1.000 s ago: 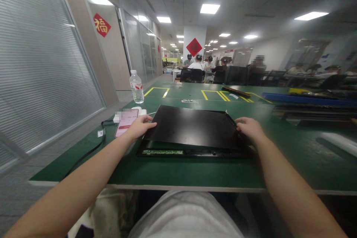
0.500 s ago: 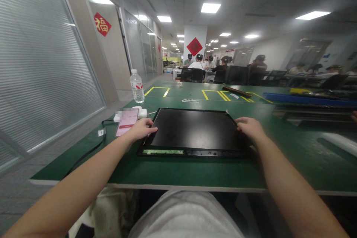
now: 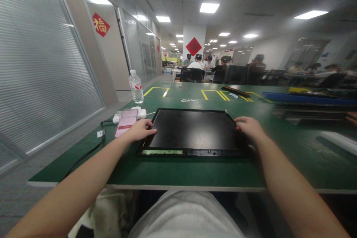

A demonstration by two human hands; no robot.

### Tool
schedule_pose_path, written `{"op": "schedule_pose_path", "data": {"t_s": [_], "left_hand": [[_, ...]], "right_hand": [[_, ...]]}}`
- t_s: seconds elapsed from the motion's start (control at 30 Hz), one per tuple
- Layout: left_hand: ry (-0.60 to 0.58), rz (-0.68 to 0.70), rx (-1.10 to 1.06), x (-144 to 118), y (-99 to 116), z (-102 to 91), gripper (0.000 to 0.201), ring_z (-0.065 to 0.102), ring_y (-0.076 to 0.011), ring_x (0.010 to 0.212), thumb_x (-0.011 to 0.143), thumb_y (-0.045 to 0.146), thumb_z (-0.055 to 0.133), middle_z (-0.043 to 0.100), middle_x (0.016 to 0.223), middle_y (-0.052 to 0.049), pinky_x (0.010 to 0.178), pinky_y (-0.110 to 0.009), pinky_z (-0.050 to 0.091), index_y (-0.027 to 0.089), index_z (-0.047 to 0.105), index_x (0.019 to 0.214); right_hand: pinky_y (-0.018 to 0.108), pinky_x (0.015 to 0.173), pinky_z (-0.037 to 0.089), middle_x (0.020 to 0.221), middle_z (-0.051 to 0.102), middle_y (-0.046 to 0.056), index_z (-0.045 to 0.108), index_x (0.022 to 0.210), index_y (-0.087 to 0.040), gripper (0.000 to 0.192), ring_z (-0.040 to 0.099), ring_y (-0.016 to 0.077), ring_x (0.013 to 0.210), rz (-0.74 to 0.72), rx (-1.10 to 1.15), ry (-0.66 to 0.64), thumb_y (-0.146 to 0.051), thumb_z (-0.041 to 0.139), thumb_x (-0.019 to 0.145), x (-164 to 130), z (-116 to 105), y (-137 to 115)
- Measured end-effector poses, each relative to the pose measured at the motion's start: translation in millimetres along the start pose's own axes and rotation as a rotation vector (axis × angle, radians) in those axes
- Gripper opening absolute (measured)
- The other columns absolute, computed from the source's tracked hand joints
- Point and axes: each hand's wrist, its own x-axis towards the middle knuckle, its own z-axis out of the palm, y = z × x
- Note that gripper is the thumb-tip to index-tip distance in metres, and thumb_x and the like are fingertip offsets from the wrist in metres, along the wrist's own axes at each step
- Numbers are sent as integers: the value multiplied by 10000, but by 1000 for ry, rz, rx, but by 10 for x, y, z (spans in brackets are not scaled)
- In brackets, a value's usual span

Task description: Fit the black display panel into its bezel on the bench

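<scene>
While two arms stretch forward, left hand and right hand flank one panel, fingers bent, can't tell if gripping; one phone, one bottle.

Before us stands a green table with a pale edge. Flat on it, near our side, we see a black panel seated in a dark frame. To the left lie a phone, a white rounded object just beside it and a black cable running toward the edge; a clear bottle stands upright beyond them. Farther back we find yellow tape lines, a dark strip and a white scrap. On the right we make out a long blue piece, blurred dark lengths and a white bar.
</scene>
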Motion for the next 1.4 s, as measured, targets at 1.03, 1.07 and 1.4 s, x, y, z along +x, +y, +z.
{"op": "schedule_pose_path", "data": {"t_s": [1.03,1.07,1.4], "left_hand": [[-114,271,285,-104,134,-9,682,408,-383,1390,652,581,754,463,1461,-171,1151,-491,327,190,650,1201],[-151,298,288,-118,152,-16,686,396,-378,1401,666,580,751,452,1476,-171,1154,-488,322,194,642,1223],[-368,469,222,-174,217,-92,643,456,-321,1373,724,537,763,474,1497,-138,1139,-425,357,230,619,1272]], "right_hand": [[268,638,443,764,753,34,777,1069,-220,407,672,193,760,-7,-21,33,-182,571,720,-15,10,-1],[270,637,444,765,752,33,777,1068,-221,406,670,192,752,-10,-25,29,-185,566,723,-14,10,3],[265,670,460,767,750,34,780,1063,-223,408,675,195,767,-8,-36,30,-183,587,705,-5,0,5]]}}
